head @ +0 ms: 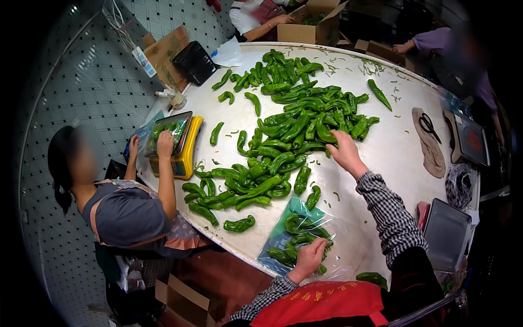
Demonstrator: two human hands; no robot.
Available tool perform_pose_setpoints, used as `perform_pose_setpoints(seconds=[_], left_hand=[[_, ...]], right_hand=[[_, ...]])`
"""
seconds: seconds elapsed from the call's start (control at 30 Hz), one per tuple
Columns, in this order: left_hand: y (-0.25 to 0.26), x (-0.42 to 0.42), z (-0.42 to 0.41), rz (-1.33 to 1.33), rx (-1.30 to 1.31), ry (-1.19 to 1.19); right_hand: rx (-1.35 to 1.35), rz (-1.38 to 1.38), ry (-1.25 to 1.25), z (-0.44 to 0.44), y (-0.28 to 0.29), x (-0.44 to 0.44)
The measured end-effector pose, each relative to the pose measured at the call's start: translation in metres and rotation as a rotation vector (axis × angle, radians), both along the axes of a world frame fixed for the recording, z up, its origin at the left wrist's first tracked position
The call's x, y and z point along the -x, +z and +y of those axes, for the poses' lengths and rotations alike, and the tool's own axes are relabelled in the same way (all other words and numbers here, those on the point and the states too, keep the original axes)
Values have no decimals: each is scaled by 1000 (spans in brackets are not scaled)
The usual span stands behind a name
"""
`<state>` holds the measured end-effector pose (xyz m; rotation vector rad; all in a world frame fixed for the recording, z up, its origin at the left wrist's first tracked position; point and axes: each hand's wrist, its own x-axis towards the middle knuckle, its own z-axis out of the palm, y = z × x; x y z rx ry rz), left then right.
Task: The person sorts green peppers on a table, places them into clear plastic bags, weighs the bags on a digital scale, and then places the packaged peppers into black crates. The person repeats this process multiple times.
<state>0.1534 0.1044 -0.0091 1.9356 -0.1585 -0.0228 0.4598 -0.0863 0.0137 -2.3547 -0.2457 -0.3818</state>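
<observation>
A large heap of green peppers [300,126] covers the middle of the white table [380,163]. At its right edge, my right hand [346,153] reaches in with fingertips against the peppers. Whether it grips one cannot be told, as the fingers partly hide the contact. Close to my body, my left hand [309,257] pinches the edge of a clear plastic bag [282,229] with a green-blue print. Several peppers [304,239] lie inside that bag, which rests flat near the table's front edge. A single pepper [372,279] lies to the right of the bag, by my red apron [322,302].
At left, a person [126,208] handles a bagged pack of peppers [167,137] on a yellow scale [190,151]. Scissors [429,127], a cloth sleeve [428,151], another scale [468,137] and a grey tray [447,235] line the right side. Two people stand beyond, near cardboard boxes [297,33].
</observation>
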Motion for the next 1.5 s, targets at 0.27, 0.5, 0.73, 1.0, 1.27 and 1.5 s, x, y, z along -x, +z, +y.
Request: perform_pose_setpoints(seconds=[0.27, 0.5, 0.73, 1.0, 1.27, 1.5], left_hand=[[0, 0, 9, 26, -25, -22], [-1, -2, 7, -44, -33, -21], [-3, 0, 10, -102, 42, 13], [-3, 5, 14, -98, 44, -36], [-5, 3, 10, -48, -11, 16], [10, -5, 12, 164, 135, 100]], right_hand=[[310, -154, 109, 49, -51, -8], [269, -243, 166, 67, -10, 10], [663, -141, 206, 143, -6, -51], [-17, -227, 128, 75, -32, -47], [-1110, 600, 91, -60, 30, 119], [-1335, 820, 208, -122, 55, 312]])
